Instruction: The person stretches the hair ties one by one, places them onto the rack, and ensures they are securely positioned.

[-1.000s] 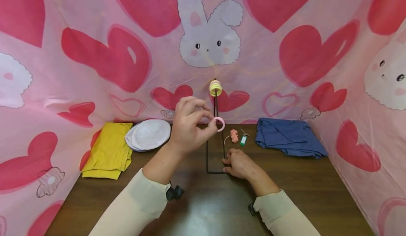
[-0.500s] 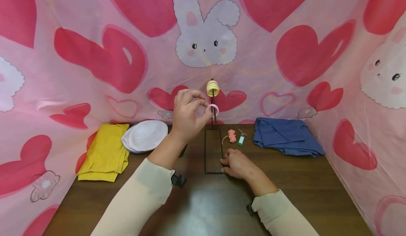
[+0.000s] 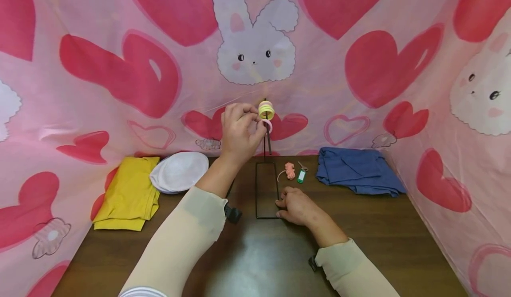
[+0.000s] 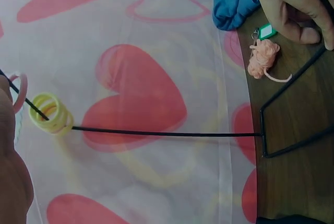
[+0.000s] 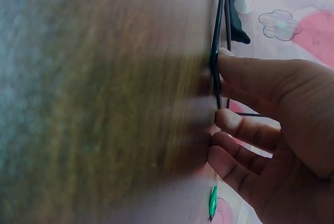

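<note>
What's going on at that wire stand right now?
A person's left hand pinches a pink ring at the upright rod of a black wire stand, just under the yellow rings already stacked near its top. The right hand rests on the stand's base frame on the table. A pink yarn bundle and a green key tag lie just behind that hand.

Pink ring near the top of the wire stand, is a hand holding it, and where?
Yes. The left hand pinches the pink ring at its rim, just below the yellow rings. The right hand presses the stand's base.
</note>
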`<state>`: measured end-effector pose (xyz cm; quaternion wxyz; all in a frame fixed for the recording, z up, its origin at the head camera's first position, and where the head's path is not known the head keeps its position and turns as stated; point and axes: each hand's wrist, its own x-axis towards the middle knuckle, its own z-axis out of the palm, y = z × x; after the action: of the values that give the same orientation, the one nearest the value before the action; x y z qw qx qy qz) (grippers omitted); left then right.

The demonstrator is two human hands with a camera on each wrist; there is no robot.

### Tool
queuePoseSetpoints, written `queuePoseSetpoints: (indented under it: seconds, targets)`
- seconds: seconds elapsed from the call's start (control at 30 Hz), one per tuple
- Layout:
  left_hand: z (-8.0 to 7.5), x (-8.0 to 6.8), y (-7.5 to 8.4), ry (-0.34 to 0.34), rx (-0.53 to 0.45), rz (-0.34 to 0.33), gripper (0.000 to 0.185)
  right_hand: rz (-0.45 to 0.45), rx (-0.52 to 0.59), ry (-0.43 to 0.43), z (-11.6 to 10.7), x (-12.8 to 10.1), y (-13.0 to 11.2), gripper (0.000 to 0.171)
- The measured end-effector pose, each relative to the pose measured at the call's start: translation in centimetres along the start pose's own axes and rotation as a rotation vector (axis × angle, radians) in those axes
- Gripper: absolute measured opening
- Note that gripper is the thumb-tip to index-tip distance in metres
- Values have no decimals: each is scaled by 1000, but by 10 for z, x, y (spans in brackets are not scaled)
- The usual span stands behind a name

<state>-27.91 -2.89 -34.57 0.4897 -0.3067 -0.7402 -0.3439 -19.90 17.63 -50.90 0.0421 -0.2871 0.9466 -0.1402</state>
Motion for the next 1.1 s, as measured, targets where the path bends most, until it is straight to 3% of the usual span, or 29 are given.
queuePoseSetpoints:
  seconds: [0.37, 0.7, 0.9, 1.1]
  targets:
    - [7, 5, -19, -16, 64, -25, 11, -21, -2, 12, 0, 1, -2, 38]
    - [8, 3, -24, -33, 119, -88, 14, -27, -1, 15, 1, 1, -3, 38]
    - [7, -5, -28, -43, 106, -132, 18, -22, 9, 21, 1, 1, -1, 37]
    - [0, -22, -31, -67, 37, -147, 19, -3, 13, 10, 1, 0, 1, 38]
